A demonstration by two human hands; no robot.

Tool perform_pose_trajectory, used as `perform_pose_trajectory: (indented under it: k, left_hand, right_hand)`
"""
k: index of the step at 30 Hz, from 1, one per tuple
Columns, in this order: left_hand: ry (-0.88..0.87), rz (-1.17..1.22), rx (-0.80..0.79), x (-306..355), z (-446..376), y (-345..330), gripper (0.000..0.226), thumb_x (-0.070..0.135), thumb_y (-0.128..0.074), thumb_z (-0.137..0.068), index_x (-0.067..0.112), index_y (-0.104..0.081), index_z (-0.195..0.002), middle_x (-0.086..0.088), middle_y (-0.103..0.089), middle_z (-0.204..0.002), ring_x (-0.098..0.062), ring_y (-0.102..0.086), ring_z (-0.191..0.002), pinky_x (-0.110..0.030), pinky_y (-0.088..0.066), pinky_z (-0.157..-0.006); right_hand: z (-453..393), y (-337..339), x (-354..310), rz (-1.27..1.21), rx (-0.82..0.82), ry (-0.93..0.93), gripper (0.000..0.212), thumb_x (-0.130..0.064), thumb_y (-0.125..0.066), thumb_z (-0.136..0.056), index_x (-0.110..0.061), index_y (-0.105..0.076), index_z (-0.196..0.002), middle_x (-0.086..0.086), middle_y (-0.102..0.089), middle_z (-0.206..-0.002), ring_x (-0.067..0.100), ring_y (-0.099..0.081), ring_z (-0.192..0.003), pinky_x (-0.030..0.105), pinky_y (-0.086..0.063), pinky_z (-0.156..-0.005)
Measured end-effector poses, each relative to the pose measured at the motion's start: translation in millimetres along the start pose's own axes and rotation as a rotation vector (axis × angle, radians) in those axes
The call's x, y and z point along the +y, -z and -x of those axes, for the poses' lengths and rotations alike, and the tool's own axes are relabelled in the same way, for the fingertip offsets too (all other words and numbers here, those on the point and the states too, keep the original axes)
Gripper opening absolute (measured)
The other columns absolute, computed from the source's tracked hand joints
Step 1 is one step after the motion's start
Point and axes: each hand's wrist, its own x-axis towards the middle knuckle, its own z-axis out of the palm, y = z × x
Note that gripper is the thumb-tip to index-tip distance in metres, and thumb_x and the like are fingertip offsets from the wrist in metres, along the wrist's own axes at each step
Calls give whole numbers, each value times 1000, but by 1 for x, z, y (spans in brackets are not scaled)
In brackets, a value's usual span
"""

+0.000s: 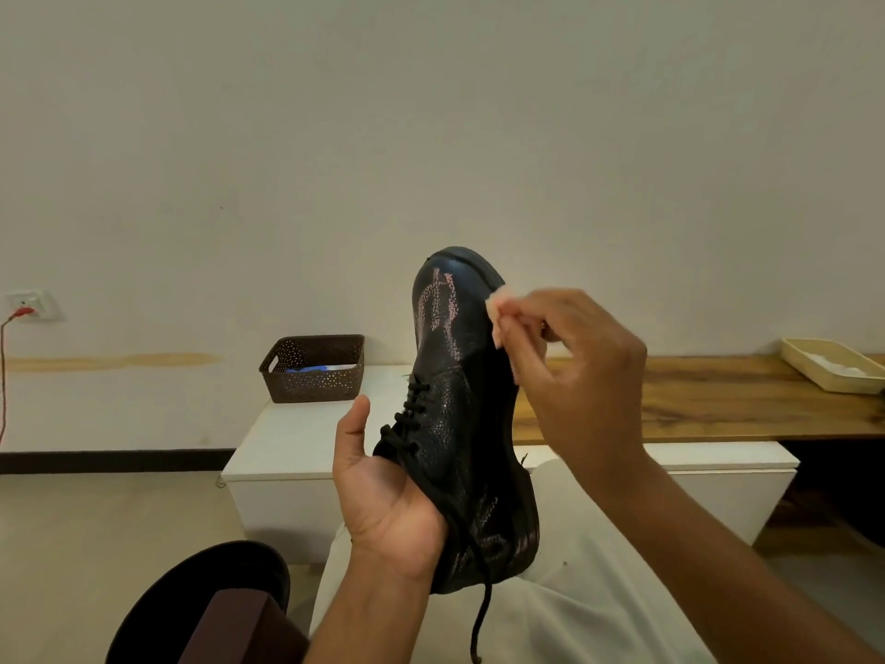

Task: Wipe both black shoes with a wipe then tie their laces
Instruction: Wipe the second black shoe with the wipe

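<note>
A pale, bare wall [431,136] closes off the room behind a low white cabinet [287,438] and a wooden bench top [718,400]. Nearest the camera, a white-trousered lap [574,606] fills the lower middle, with a dark round seat [201,601] at the lower left. Over the lap the left hand [383,486] grips the black shoe [459,414] at its heel end, palm up, thumb raised beside the laces [407,424] and fingers hidden behind the shoe. The shoe stands toe-up and tilted, its heel low against the lap, one loose lace end hanging down. The right hand [570,371] comes in from the right with curled fingers pinching a small pinkish wipe [500,318], pressed against the shoe's right side just below the toe (faint pinkish streaks show on the toe leather).

Farther back, a dark perforated basket [313,369] sits on the cabinet at its far left, something blue and white inside. A cream tray [833,371] rests on the bench top at the far right, well apart from the shoe. Left of the cabinet lies open tan floor [96,519], a dark skirting strip along the wall, and a wall socket [31,305] with a red cable hanging from it.
</note>
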Motion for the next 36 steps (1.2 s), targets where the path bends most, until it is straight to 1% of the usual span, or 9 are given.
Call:
perform_pose_trajectory:
  k: [4,8,11,14,17,20,26,32,36]
  left_hand:
    - [2,10,15,1,-2,3,75,48,-61,-82,5,-50,-142,-23,-54,-139,-40,-57,-121,-61,-45,-96]
    - [-46,-1,50,2,-5,5,71,52,-57,-85,5,-55,-138,-24,-62,-129,-43,-67,-106,-64,-44,-91]
    - [-66,-24,42,1,-5,1,70,52,-57,-84,7,-56,-138,-22,-63,-129,-42,-66,-109,-66,-39,-96]
    - [-62,-34,39,-6,-3,-4,69,53,-57,-86,7,-56,-137,-24,-62,-129,-44,-64,-111,-62,-39,-99]
    - [-77,-55,11,-7,-1,-3,69,51,-59,-85,9,-54,-140,-21,-57,-138,-39,-55,-127,-53,-37,-110]
    - [-69,-72,-24,-8,1,-3,67,45,-64,-80,8,-59,-136,-18,-53,-143,-33,-46,-137,-44,-28,-119]
    - [-67,-95,-30,-21,0,-2,68,39,-62,-82,7,-54,-141,-22,-53,-142,-40,-47,-134,-48,-27,-119]
    - [-73,-82,-38,-15,1,-1,69,41,-60,-83,4,-53,-140,-18,-51,-144,-32,-46,-136,-43,-30,-118]
    - [-45,-81,-53,-13,-1,-1,70,39,-65,-80,3,-55,-139,-8,-44,-152,-23,-39,-142,-36,-24,-121]
  right_hand:
    - [58,15,-6,14,-125,-19,7,-11,-80,-86,-11,-78,-93,-4,-74,-89,3,-65,-80,16,-54,-76]
    - [100,21,-8,-31,-238,-69,8,-15,-80,-89,-13,-80,-97,-8,-74,-96,2,-67,-86,21,-58,-75]
    - [101,25,-5,-55,-270,-60,11,-22,-74,-92,-15,-80,-97,-10,-73,-95,1,-67,-85,21,-58,-73]
    - [79,22,-2,-46,-218,-49,9,-12,-80,-89,-11,-80,-98,-6,-74,-94,4,-68,-84,22,-58,-74]
    - [45,16,2,6,-100,-2,9,-10,-80,-87,-8,-80,-96,-1,-74,-91,8,-66,-79,17,-53,-74]
    - [15,11,9,0,-46,7,9,-10,-80,-90,-8,-79,-99,0,-74,-93,10,-68,-81,25,-58,-73]
    - [-30,4,14,19,54,1,5,-15,-79,-93,-11,-79,-96,0,-73,-90,9,-66,-80,30,-58,-72]
    - [12,3,-3,35,-191,167,13,-11,-79,-92,-9,-81,-105,2,-73,-96,13,-67,-84,22,-55,-80]
    - [15,16,10,103,-132,118,7,-5,-79,-89,-8,-80,-94,3,-72,-91,12,-64,-77,22,-54,-74]
